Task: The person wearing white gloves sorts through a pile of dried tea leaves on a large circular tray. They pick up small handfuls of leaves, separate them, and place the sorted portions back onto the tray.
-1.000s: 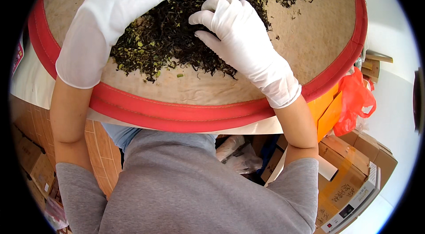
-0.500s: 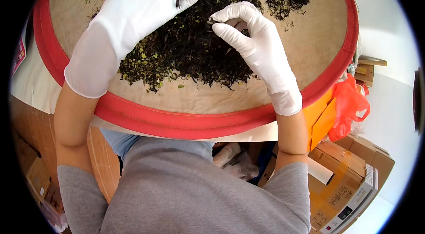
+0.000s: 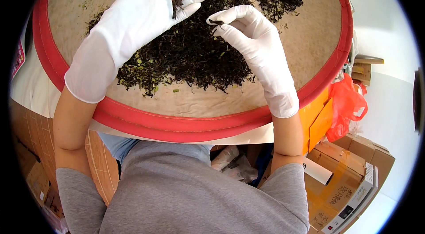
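Left hand (image 3: pixel 152 10): white-gloved, upper left of the frame, palm turned up and fingers extended, not gripping.
Palm leaves (image 3: pixel 177 0): a small bunch of dark, twisted strands resting on that palm near the base of the fingers.
Right hand (image 3: pixel 252 32): white-gloved, upper centre, thumb and forefinger pinching a leaf.
Pinched leaf (image 3: pixel 216 22): dark and thin, between those two fingertips, just right of the left hand; whether it is one strand or several is hard to tell.
Leaf pile (image 3: pixel 190 63): dark with yellow-green bits, below and between both hands, partly hidden by them, cut off at the top edge.
Round tray (image 3: pixel 190 130): red-rimmed, its far side out of frame.
Right hand's other fingers: curled, mostly hidden.
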The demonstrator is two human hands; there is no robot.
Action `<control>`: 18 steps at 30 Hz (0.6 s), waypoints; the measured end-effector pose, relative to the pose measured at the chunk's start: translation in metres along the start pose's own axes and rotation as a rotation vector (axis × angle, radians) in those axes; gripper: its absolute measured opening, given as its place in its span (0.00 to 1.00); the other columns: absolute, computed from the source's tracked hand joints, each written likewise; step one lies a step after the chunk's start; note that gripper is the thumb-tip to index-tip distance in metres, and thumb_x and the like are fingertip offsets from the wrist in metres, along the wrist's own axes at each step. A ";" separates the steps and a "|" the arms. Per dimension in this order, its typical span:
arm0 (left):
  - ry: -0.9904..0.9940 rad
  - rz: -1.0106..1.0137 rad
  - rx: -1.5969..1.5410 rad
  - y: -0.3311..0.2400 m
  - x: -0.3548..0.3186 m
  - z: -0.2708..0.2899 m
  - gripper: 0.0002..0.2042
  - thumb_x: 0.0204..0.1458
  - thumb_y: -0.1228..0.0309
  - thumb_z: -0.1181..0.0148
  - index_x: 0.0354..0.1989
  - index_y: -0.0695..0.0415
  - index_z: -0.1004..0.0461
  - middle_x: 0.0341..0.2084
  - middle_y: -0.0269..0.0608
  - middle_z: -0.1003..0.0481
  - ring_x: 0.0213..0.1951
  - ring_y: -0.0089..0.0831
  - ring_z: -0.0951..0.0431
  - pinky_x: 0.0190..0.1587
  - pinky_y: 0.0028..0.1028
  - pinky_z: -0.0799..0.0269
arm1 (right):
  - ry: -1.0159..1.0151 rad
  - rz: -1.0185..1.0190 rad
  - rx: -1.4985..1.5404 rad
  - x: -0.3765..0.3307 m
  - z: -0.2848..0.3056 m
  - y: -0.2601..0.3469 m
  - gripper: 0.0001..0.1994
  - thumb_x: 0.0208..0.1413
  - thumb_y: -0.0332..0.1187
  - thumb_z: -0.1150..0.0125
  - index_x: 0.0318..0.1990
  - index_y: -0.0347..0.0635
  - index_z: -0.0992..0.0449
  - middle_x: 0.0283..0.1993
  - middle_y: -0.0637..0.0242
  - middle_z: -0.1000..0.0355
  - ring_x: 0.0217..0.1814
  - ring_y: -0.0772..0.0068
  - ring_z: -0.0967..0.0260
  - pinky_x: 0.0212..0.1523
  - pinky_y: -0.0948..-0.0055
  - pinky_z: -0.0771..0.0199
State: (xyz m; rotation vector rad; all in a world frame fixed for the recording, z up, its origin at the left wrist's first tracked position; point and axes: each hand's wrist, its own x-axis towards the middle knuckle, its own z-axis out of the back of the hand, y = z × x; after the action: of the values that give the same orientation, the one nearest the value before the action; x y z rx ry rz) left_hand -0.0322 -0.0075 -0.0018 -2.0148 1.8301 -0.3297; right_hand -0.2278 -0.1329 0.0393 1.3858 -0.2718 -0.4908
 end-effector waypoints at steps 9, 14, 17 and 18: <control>-0.053 0.011 0.011 0.005 0.001 -0.005 0.23 0.69 0.67 0.64 0.65 0.72 0.41 0.55 0.51 0.27 0.53 0.36 0.23 0.57 0.30 0.24 | -0.001 -0.079 -0.032 -0.001 0.002 0.009 0.06 0.62 0.29 0.39 0.43 0.39 0.25 0.36 0.66 0.22 0.38 0.81 0.27 0.40 0.81 0.30; -0.048 0.015 0.052 0.010 0.001 -0.006 0.24 0.69 0.66 0.63 0.65 0.72 0.41 0.55 0.49 0.27 0.52 0.33 0.23 0.55 0.29 0.23 | 0.005 -0.069 -0.007 -0.001 0.003 0.007 0.07 0.66 0.32 0.44 0.45 0.39 0.25 0.34 0.69 0.25 0.34 0.81 0.30 0.38 0.81 0.31; -0.040 0.048 0.061 0.013 0.001 -0.009 0.24 0.68 0.65 0.63 0.65 0.72 0.40 0.55 0.49 0.27 0.51 0.32 0.23 0.54 0.29 0.23 | 0.001 -0.068 0.015 0.000 0.003 0.006 0.07 0.66 0.31 0.45 0.45 0.37 0.26 0.32 0.70 0.26 0.32 0.82 0.32 0.36 0.81 0.31; -0.041 0.055 0.064 0.014 0.001 -0.010 0.24 0.68 0.65 0.62 0.65 0.72 0.39 0.55 0.49 0.27 0.50 0.32 0.23 0.54 0.29 0.24 | -0.001 -0.065 0.025 0.000 0.003 0.005 0.06 0.66 0.30 0.45 0.44 0.37 0.27 0.31 0.71 0.27 0.32 0.83 0.33 0.36 0.81 0.30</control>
State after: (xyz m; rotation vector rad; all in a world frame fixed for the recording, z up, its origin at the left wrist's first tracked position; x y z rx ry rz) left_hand -0.0487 -0.0106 0.0011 -1.9107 1.8232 -0.3246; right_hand -0.2282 -0.1347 0.0450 1.4217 -0.2350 -0.5435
